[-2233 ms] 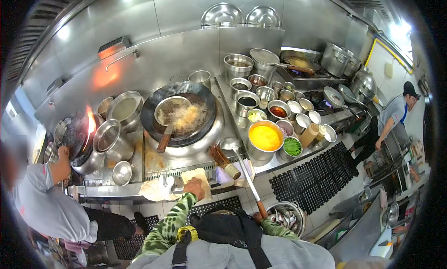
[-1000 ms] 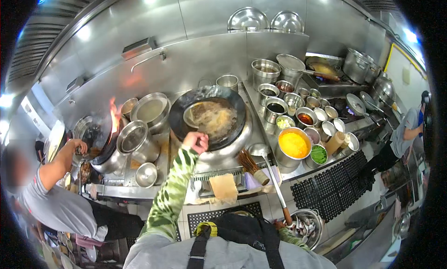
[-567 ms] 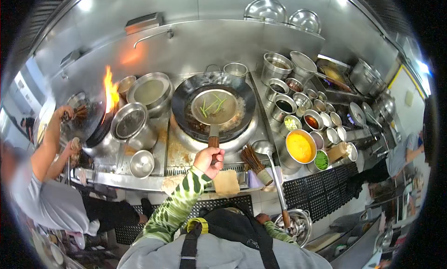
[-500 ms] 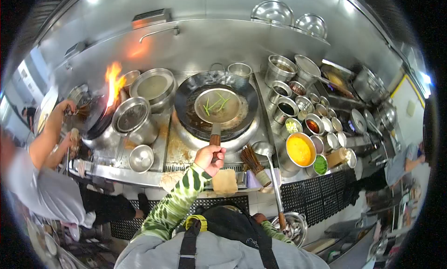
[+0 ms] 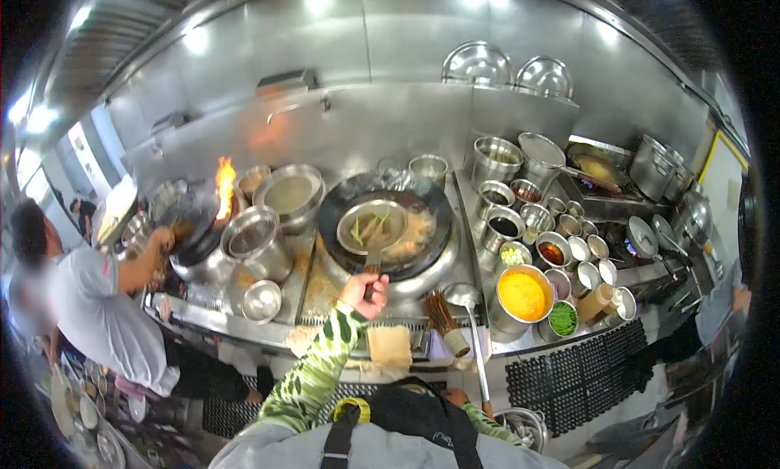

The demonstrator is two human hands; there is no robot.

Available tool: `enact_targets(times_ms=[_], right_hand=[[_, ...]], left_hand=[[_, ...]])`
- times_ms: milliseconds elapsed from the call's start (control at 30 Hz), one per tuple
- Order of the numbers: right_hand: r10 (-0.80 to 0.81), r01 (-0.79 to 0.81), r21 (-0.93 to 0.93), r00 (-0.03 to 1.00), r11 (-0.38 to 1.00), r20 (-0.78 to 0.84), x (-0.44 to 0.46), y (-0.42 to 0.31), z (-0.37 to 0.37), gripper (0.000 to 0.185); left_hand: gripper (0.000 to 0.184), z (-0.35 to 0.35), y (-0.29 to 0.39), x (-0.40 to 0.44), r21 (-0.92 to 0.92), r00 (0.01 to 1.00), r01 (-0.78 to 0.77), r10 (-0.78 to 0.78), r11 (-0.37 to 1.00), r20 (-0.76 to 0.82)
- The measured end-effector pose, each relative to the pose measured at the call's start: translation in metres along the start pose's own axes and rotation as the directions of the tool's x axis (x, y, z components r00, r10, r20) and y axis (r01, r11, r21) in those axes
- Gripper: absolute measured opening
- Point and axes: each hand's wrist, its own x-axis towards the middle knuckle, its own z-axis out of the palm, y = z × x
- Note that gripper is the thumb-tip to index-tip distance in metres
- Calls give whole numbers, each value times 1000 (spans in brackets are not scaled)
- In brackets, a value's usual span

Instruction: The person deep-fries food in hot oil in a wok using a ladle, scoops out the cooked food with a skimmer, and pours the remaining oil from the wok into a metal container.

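Note:
My left hand [image 5: 363, 297] is closed round the wooden handle of a round mesh strainer [image 5: 394, 229]. The strainer sits inside a large dark wok [image 5: 370, 186], over liquid in its bottom. A few long green vegetable pieces [image 5: 357, 230] lie in the mesh. My right hand [image 5: 455, 397] hangs low by my body, below the counter's front edge; its fingers are hard to make out. To the right of the wok, a bamboo brush [image 5: 444, 323] and a long-handled ladle [image 5: 464, 295] rest at the counter edge.
At the left, a co-worker [image 5: 122, 306] handles a second wok [image 5: 191, 242] with a flame [image 5: 225, 189] rising from it. Steel pots [image 5: 256, 246] stand between the woks. Containers of yellow liquid [image 5: 522, 294], chopped greens [image 5: 562, 318] and sauces crowd the right side.
The camera view has tilted upward, so the counter appears lower. The strainer's mesh looks flatter and the green pieces have shifted in it. The flame at the left is smaller.

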Motion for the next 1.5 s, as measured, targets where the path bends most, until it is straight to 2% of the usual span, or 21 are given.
enact_targets(times_ms=[33,100,200,267,333,400,500,600,700,900,1000,1100,1200,1300,1400,1433,1467,1500], right_hand=[[-226,232,-128,972,964,58,-6,-11,-9,30],[40,-32,-200,999,979,36,-14,-46,-24,32],[229,-233,163,973,959,41,-12,-60,-33,31],[244,-184,508,968,842,-53,-10,-58,-29,32],[281,-226,526,959,820,-25,-5,-68,-38,35],[357,-369,215,929,904,96,-9,-129,-91,39],[387,-408,343,913,846,130,-5,-166,-115,44],[156,-139,384,988,913,-14,4,-171,-110,43],[-6,37,378,997,925,-83,13,-167,-98,41],[15,-4,460,1000,888,-21,11,-164,-98,41],[-6,8,393,1000,920,-6,12,-163,-99,42],[-4,24,314,998,949,-64,9,-161,-94,43],[68,-96,264,991,960,112,15,-155,-92,38],[-115,108,279,993,954,10,10,-157,-89,39],[-206,195,256,978,947,17,13,-146,-85,32],[-219,200,358,976,912,12,14,-141,-80,29],[-258,258,462,964,849,-66,14,-138,-72,31],[-190,178,465,981,867,-21,9,-139,-71,32]], left_hand=[[12,-3,1,3,-25,999,35,-35,999,18],[13,-8,0,9,-51,997,67,-65,996,41],[12,0,-5,11,-68,1000,22,-23,997,-7],[10,7,-8,8,-132,999,28,-33,991,-37],[8,7,-8,9,-147,998,52,-54,988,-12],[9,3,-9,11,-166,997,74,-75,983,3],[8,-1,-11,12,-89,999,49,-48,995,5],[7,8,-13,8,-65,999,10,-12,998,-34],[7,14,-16,6,-68,997,-21,16,997,-72],[8,-1,-12,14,-86,999,-15,12,996,-40],[8,2,-14,9,-87,998,-34,30,996,-50],[8,0,-13,10,-84,999,-25,22,996,-38],[8,0,-14,9,-88,999,-26,22,996,-49],[7,-5,-13,13,-76,998,-47,44,996,-49],[8,-1,-16,9,-111,996,-60,51,992,-76],[8,-3,-17,11,-102,996,-62,55,993,-70],[8,-5,-16,13,-94,996,-66,60,993,-66],[8,-2,-17,9,-78,997,-53,48,996,-61]])
